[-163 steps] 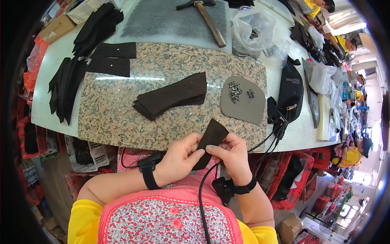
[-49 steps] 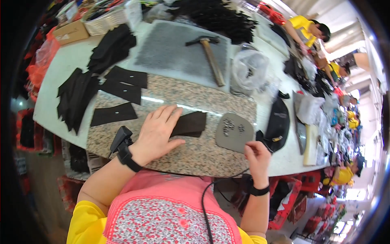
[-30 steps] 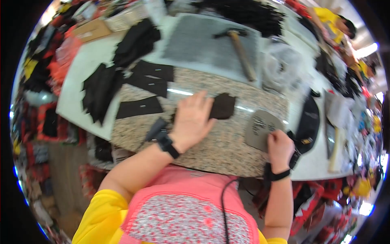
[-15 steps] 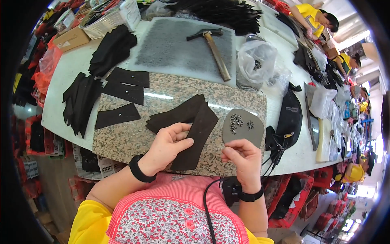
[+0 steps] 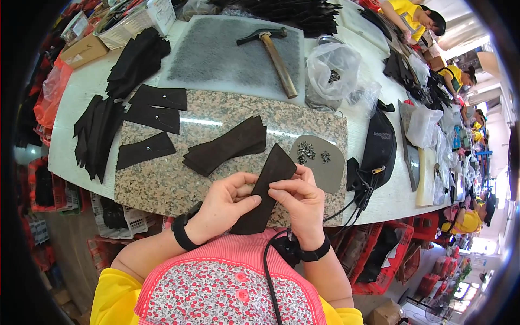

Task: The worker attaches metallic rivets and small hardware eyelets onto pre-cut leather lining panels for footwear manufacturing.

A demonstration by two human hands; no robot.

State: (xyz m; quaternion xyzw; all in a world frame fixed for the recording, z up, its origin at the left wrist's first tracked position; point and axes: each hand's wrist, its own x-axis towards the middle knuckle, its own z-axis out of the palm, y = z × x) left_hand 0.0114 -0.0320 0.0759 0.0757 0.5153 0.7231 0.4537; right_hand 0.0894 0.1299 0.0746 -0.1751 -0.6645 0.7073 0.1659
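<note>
A dark brown cut piece of leather-like material (image 5: 265,201) is held up over the front edge of the speckled stone slab (image 5: 216,195). My left hand (image 5: 230,203) grips its left side, thumb on the face. From the right, my right hand (image 5: 300,203) pinches the same piece, thumb in front and fingers behind; whether a small stud is between them is hidden. Beyond my hands lies a stack of matching pieces (image 5: 227,143). On the slab's right, a grey-brown pad (image 5: 330,176) bears two heaps of small metal studs (image 5: 306,153).
Three dark pieces with a stud each, one of them this piece (image 5: 146,150), lie at left beside black strips (image 5: 100,135). A hammer (image 5: 277,62) rests on a grey board (image 5: 216,54). A plastic-lined container (image 5: 330,76) and black pouch (image 5: 379,149) stand right. Co-workers sit beyond.
My left hand has drawn one piece off the stack toward me. My right hand has moved left from beside the pad and now grips that piece's right edge.
</note>
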